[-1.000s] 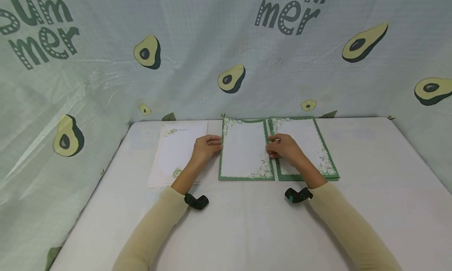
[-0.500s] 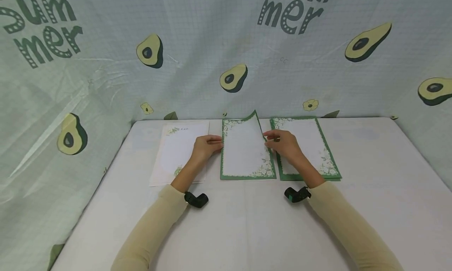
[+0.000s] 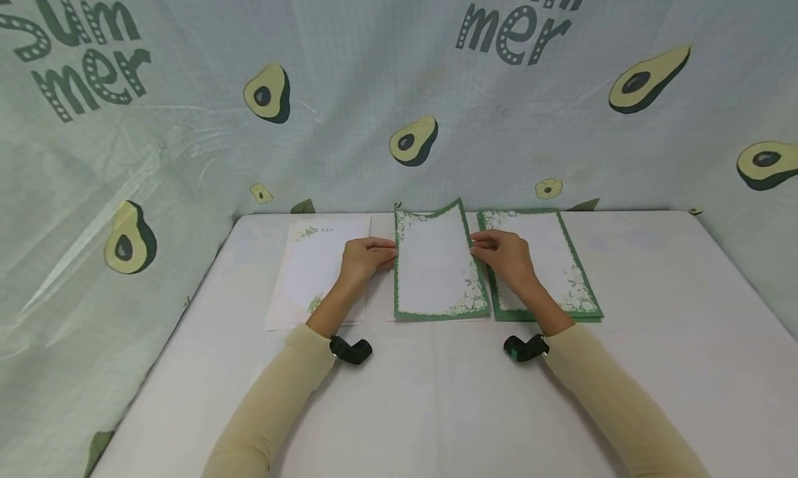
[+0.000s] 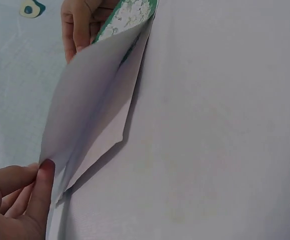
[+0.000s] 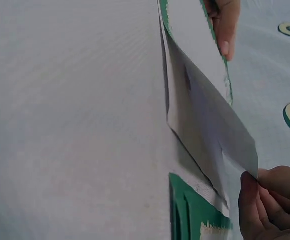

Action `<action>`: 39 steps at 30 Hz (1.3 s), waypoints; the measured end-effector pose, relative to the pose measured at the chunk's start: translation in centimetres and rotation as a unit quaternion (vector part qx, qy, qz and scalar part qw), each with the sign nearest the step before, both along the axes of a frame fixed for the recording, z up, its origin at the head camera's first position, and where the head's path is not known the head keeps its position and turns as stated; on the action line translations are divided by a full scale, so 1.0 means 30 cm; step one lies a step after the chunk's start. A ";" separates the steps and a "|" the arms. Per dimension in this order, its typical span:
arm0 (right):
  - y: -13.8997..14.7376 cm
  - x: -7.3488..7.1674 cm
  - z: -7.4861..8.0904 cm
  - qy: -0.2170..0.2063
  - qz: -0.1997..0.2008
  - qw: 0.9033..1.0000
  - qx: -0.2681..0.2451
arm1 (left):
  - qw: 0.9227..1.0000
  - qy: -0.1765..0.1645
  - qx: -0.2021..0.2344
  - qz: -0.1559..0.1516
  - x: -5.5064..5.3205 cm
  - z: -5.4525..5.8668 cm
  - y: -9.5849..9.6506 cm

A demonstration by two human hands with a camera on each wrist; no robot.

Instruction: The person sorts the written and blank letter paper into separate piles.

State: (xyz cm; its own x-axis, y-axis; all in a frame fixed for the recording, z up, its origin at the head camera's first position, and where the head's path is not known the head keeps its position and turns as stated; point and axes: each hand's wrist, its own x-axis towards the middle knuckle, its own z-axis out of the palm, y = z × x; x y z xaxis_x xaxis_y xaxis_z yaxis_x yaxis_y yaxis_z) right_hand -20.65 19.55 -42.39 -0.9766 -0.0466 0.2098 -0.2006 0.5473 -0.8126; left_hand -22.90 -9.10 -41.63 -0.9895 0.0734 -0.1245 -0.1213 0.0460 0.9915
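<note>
Between both hands is a sheet of paper (image 3: 439,270) with a green, flower-trimmed border, lifted off the table and bowed. My left hand (image 3: 366,262) pinches its left edge; in the left wrist view thumb and finger of that hand (image 4: 17,200) meet on the paper's edge. At the opposite edge my right hand (image 3: 503,255) pinches the sheet, and the right wrist view shows the same grip by that hand (image 5: 272,202). Beneath the raised sheet lies a pale sheet (image 5: 187,132), mostly covered in the head view.
A stack of green-bordered sheets (image 3: 530,256) lies at the right, partly under my right hand. To the left lie pale pink-edged sheets (image 3: 312,270) with small green prints. The white table (image 3: 430,395) meets an avocado-printed cloth (image 3: 337,83) behind.
The green-bordered sheet lay nearly flat a second ago. Its right side rose first, then its left, so it now bows above the paler sheet. Both hands stay at its edges.
</note>
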 end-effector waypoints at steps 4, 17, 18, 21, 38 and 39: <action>-0.003 0.003 -0.002 0.010 -0.016 1.000 -0.017 | 1.000 0.005 0.018 0.011 0.000 0.000 0.005; 0.016 -0.007 0.012 -0.071 -0.023 0.996 -0.049 | 0.999 0.021 -0.031 -0.017 0.007 -0.004 0.009; 0.020 -0.008 0.011 -0.077 -0.023 0.996 -0.049 | 0.999 0.025 -0.039 -0.022 0.008 -0.005 0.009; 0.026 -0.014 0.009 -0.093 -0.022 0.994 -0.052 | 0.998 0.031 -0.053 -0.031 0.012 -0.011 0.008; 0.025 0.004 0.028 -0.096 -0.012 0.992 -0.077 | 0.997 0.052 -0.054 -0.027 0.014 -0.013 -0.004; 0.028 0.006 0.031 -0.095 -0.012 0.992 -0.082 | 0.997 0.052 -0.048 -0.026 0.013 -0.011 -0.004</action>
State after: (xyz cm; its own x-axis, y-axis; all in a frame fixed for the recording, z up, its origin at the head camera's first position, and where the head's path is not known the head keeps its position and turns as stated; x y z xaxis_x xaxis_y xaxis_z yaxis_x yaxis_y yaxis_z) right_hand -20.48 20.38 -41.47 -0.9997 -0.0026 0.0238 -0.0228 0.4068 -0.9132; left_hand -22.50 -9.22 -41.97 -0.9927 0.1173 -0.0293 -0.0122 0.1440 0.9895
